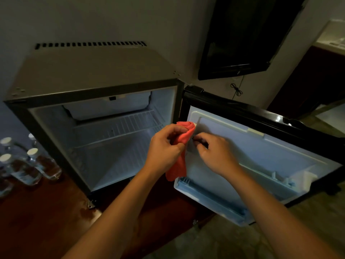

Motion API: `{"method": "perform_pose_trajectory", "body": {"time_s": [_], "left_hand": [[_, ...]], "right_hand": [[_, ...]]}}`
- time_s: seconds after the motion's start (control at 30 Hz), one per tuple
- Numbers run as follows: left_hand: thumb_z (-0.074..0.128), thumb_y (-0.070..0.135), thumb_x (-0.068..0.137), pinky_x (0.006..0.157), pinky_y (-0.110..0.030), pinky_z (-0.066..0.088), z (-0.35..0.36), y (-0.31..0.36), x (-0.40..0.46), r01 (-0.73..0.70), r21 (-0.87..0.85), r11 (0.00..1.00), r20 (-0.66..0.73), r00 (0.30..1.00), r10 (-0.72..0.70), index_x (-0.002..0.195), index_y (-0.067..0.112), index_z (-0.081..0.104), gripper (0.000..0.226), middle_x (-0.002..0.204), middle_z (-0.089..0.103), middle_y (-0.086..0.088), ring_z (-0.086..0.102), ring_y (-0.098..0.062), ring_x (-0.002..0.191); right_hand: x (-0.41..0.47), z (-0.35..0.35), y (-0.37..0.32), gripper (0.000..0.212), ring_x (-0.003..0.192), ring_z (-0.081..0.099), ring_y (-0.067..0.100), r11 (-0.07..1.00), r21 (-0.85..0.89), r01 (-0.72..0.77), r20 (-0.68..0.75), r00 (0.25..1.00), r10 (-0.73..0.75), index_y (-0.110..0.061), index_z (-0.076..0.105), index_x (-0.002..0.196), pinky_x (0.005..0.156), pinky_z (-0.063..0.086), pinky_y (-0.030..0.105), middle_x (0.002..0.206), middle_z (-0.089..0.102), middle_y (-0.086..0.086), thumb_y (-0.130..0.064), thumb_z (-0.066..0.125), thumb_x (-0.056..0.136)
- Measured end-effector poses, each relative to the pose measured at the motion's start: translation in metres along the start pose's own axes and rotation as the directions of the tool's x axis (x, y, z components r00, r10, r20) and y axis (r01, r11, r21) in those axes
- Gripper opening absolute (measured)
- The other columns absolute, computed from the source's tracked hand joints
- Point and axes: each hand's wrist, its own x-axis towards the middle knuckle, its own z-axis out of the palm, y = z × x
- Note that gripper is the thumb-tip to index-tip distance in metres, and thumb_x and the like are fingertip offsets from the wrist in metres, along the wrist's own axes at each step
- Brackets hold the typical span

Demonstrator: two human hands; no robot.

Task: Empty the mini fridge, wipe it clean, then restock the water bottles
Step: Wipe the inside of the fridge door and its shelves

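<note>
The small grey mini fridge point(97, 75) stands open, its white cavity holding only a wire shelf point(119, 128). Clear plastic water bottles with white caps point(31, 165) stand on the dark wooden floor point(46, 212) at its left. In front of the open door point(261, 156), the left hand point(166, 146) grips a coral-red cloth point(182, 146); the right hand point(214, 152) pinches its edge.

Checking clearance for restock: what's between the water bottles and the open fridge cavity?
Head view: only bare dark wood floor and the fridge's left wall separate the water bottles from the cavity.
</note>
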Motion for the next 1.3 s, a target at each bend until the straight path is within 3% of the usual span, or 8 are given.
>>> {"method": "perform_pose_trajectory", "body": {"time_s": [0.17,0.27,0.4,0.5,0.63,0.9,1.1,1.3], "left_hand": [[0.066,-0.007,0.077,0.075,-0.023,0.056,-0.004,0.030,-0.001,0.025,0.118,0.993,0.145,0.988,-0.042,0.098,0.018,0.068,0.032,0.092,0.071,0.009,0.066,-0.002,0.085],[0.061,-0.012,0.072,0.067,-0.015,0.050,0.001,0.047,-0.003,-0.010,0.204,0.979,0.238,0.971,-0.040,0.101,0.019,0.060,0.042,0.089,0.070,0.011,0.064,0.003,0.083],[0.062,-0.006,0.070,0.071,-0.016,0.048,0.019,0.064,-0.004,-0.127,0.310,0.942,0.383,0.924,-0.002,0.101,0.020,0.058,0.041,0.096,0.070,0.008,0.066,-0.002,0.094],[0.064,-0.004,0.073,0.071,-0.021,0.053,0.041,0.079,-0.007,-0.197,0.321,0.926,0.413,0.909,0.050,0.099,0.021,0.057,0.037,0.101,0.064,0.008,0.063,-0.004,0.097],[0.066,-0.006,0.078,0.072,-0.030,0.058,0.073,0.098,-0.016,-0.273,0.311,0.910,0.488,0.868,0.093,0.101,0.021,0.057,0.037,0.102,0.061,0.012,0.061,-0.003,0.099],[0.069,-0.008,0.079,0.073,-0.041,0.059,0.135,0.112,-0.034,-0.287,0.119,0.950,0.611,0.776,0.158,0.097,0.018,0.060,0.034,0.101,0.060,0.006,0.062,-0.016,0.104],[0.074,0.015,0.086,0.085,-0.025,0.055,0.163,0.090,-0.040,-0.359,0.166,0.918,0.611,0.768,0.190,0.102,0.024,0.062,0.022,0.104,0.062,0.013,0.061,-0.010,0.105],[0.073,0.030,0.083,0.083,-0.030,0.051,0.184,0.048,-0.044,-0.574,0.386,0.722,0.646,0.727,0.233,0.109,0.022,0.065,0.028,0.108,0.061,0.010,0.059,-0.010,0.099]], "right_hand": [[-0.005,-0.012,0.008,0.030,0.103,0.062,0.012,0.982,0.190,-0.014,-0.008,1.000,0.016,-0.030,0.058,0.119,0.089,0.052,0.033,0.110,0.065,-0.006,-0.017,0.062,0.092],[-0.018,-0.025,0.018,0.059,0.117,0.056,0.014,0.977,0.211,0.003,-0.007,1.000,-0.002,-0.034,0.045,0.134,0.098,0.049,0.042,0.127,0.058,-0.002,-0.013,0.067,0.083],[-0.045,-0.053,0.023,0.084,0.137,0.034,0.009,0.978,0.171,0.116,0.068,0.989,-0.129,-0.035,0.029,0.148,0.110,0.032,0.027,0.147,0.037,-0.004,-0.013,0.069,0.078],[-0.066,-0.067,0.027,0.075,0.127,0.041,0.007,0.987,0.116,0.110,0.008,0.994,-0.112,-0.034,0.037,0.143,0.103,0.037,0.022,0.139,0.043,-0.010,-0.027,0.075,0.078],[-0.093,-0.084,0.037,0.066,0.097,0.061,0.005,0.957,0.290,-0.008,-0.023,1.000,0.015,-0.043,0.042,0.132,0.085,0.055,0.033,0.113,0.061,-0.015,-0.042,0.077,0.076],[-0.147,-0.127,0.066,0.031,0.080,0.064,0.003,0.924,0.378,-0.047,-0.204,0.970,0.133,-0.032,0.068,0.108,0.069,0.052,0.020,0.085,0.069,-0.012,-0.009,0.063,0.087],[-0.175,-0.154,0.097,0.044,0.084,0.062,-0.001,0.874,0.483,-0.057,-0.468,0.826,0.312,-0.036,0.064,0.095,0.069,0.046,0.012,0.090,0.067,-0.018,0.005,0.055,0.083],[-0.189,-0.149,0.122,0.027,0.079,0.055,0.010,0.924,0.364,-0.118,-0.691,0.631,0.352,-0.023,0.054,0.095,0.065,0.045,0.028,0.088,0.057,-0.006,0.001,0.057,0.083]]}}
